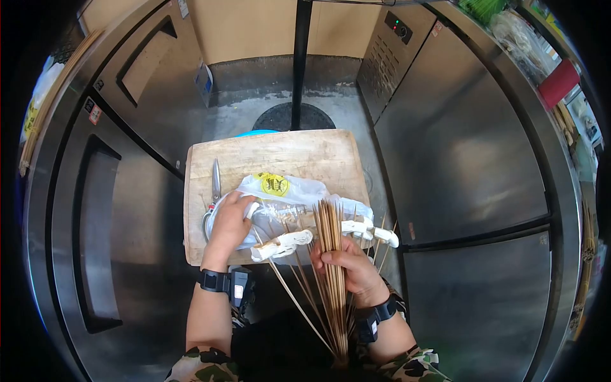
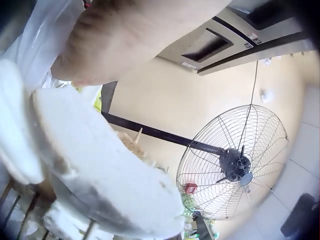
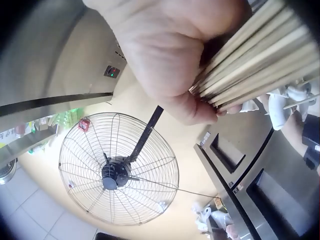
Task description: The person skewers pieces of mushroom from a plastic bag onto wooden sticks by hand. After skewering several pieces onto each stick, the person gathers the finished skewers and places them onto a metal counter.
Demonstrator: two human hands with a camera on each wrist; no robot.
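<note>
My right hand (image 1: 350, 267) grips a thick bundle of bamboo skewers (image 1: 330, 232), tips upward, the thumb across the front. White slices with brownish edges, like mushroom (image 1: 283, 245), are threaded on skewers that fan out beside the bundle; more threaded slices (image 1: 385, 235) stand to its right. My left hand (image 1: 230, 226) reaches over a clear plastic bag (image 1: 299, 186) with a yellow print, and a small white slice (image 1: 252, 209) sits between its thumb and fingers. In the left wrist view, a large threaded slice (image 2: 110, 165) is close below the hand (image 2: 125, 40).
The bag lies on a wooden board (image 1: 286, 149), with scissors (image 1: 216, 181) at its left. Steel cabinets stand on the left (image 1: 133, 216) and right (image 1: 464, 140). Behind the board, a black pole (image 1: 299, 70) rises from a round base; a wire fan (image 3: 117, 170) shows in the right wrist view.
</note>
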